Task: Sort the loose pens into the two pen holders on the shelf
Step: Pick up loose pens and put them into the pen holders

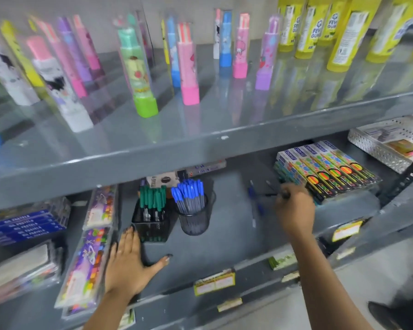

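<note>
1. Left hand (126, 263) flat on the grey lower shelf (224, 236), palm down, fingers spread, grasping nothing; fingertips just beside the square holder.
2. Right hand (295, 208) reaching in over the shelf, fingers curled around a dark pen (275, 194); grip blurred, so contact looks likely but not sharp.
3. Loose blue pen (256, 202) lying on the shelf just left of the right hand, another thin pen tip near it, hard to make out.
4. Square black mesh holder (150, 228) packed with green-capped pens (152, 198), upright.
5. Round dark mesh holder (194, 221) just beside it on the right, filled with blue-capped pens (188, 191).
6. Stack of neon-printed boxes (327, 170) right of the loose pens, close to the right hand.
7. Long colourful packets (88, 265) left of the left hand, blue boxes (24, 226) further left.
8. Upper shelf (200, 120) carrying pastel character tubes (138, 67) and yellow glue bottles (343, 32).
</note>
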A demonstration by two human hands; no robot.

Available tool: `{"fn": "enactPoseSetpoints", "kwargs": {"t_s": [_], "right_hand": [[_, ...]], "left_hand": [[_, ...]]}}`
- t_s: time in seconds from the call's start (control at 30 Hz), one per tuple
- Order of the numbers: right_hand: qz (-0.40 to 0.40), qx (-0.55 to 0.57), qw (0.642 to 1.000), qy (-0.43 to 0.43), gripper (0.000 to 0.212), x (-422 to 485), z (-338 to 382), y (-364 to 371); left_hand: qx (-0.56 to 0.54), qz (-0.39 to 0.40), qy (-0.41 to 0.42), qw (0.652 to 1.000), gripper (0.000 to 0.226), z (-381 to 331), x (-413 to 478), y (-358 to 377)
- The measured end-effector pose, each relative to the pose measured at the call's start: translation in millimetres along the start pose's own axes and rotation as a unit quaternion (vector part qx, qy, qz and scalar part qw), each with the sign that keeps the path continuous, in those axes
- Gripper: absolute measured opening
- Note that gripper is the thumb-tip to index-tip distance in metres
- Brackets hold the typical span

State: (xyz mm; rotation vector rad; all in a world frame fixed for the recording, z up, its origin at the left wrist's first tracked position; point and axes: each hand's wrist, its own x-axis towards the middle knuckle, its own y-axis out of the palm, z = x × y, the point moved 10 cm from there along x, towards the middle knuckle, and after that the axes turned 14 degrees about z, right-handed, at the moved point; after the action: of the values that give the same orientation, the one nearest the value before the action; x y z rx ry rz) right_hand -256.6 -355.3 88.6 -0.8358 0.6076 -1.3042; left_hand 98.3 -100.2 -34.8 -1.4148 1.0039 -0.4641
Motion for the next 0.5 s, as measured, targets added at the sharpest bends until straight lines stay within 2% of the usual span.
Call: {"fn": "enactPoseSetpoints", "kwargs": {"t_s": [0.1, 0.2, 0.37, 0.5], "right_hand": [[-0.082, 0.125, 0.984, -0.1, 0.028, -14, 68, -40], [-0.033, 0.27, 0.948, -0.167, 0.008, -24, 138, -35], [0.148, 0.256, 0.926, -0.234, 0.012, -48, 232, 55], [0.209, 0.163, 0.926, -0.268, 0.018, -58, 254, 109]], "left_hand": [[-0.015, 0.003, 0.002, 1.0, 0.136, -1, -2, -2], [-0.023, -0.002, 0.002, 1.0, 0.135, 0, -2, -2], [-0.025, 0.002, -0.001, 1.0, 0.133, -1, -4, -2], [-0.027, 0.009, -0.005, 1.0, 0.134, 0, -5, -2]]}}
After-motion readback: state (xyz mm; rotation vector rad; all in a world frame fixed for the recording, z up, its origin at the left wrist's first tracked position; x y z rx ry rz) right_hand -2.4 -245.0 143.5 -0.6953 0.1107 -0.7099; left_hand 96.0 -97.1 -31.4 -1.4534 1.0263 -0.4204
